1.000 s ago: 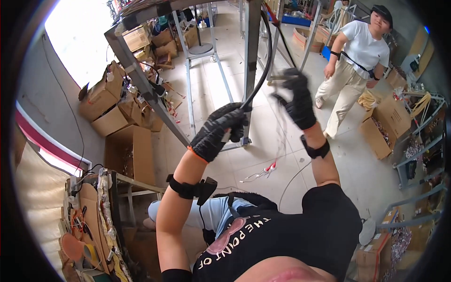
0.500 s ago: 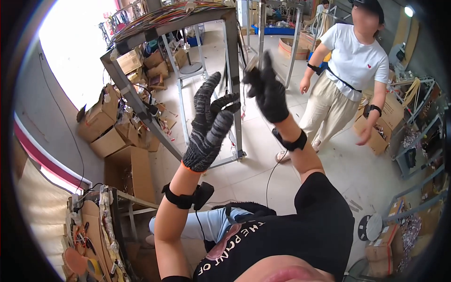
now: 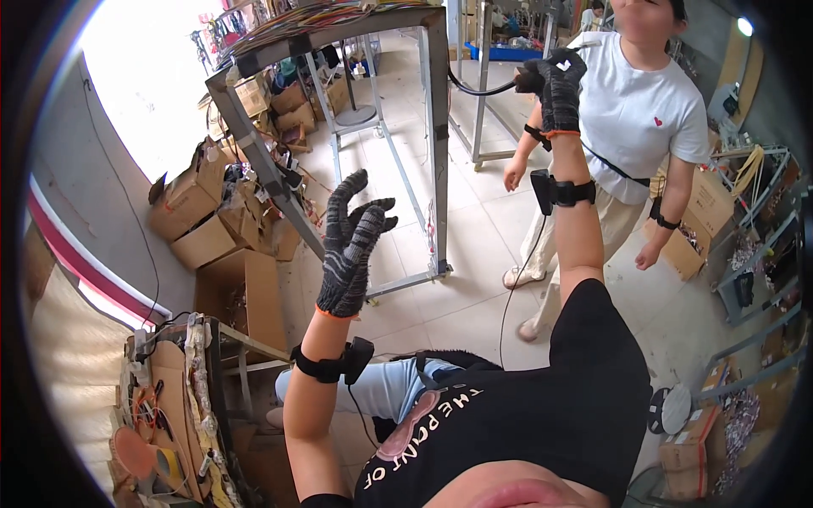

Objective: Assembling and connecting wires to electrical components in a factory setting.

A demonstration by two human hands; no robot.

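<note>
My right hand [image 3: 556, 95], in a dark knitted glove, is raised at the upper right with its fingers closed on a black cable [image 3: 484, 91]. The cable curves from the hand back to the upright of a grey metal frame [image 3: 438, 161]. My left hand [image 3: 349, 254], in a grey and black knitted glove with an orange cuff edge, hangs in the air before the frame. Its fingers are apart and nothing is in them. Bundled coloured wires [image 3: 296, 27] lie along the top of the frame.
A person in a white shirt [image 3: 635, 110] stands close beyond my right hand. Cardboard boxes [image 3: 241, 296] crowd the left wall. A cluttered bench [image 3: 169, 406] is at the lower left. Shelves with parts [image 3: 754, 245] line the right side.
My right hand has moved right and away from the frame, with the black cable now stretched out behind it. My left hand has dropped slightly and shifted left. The view has shifted too.
</note>
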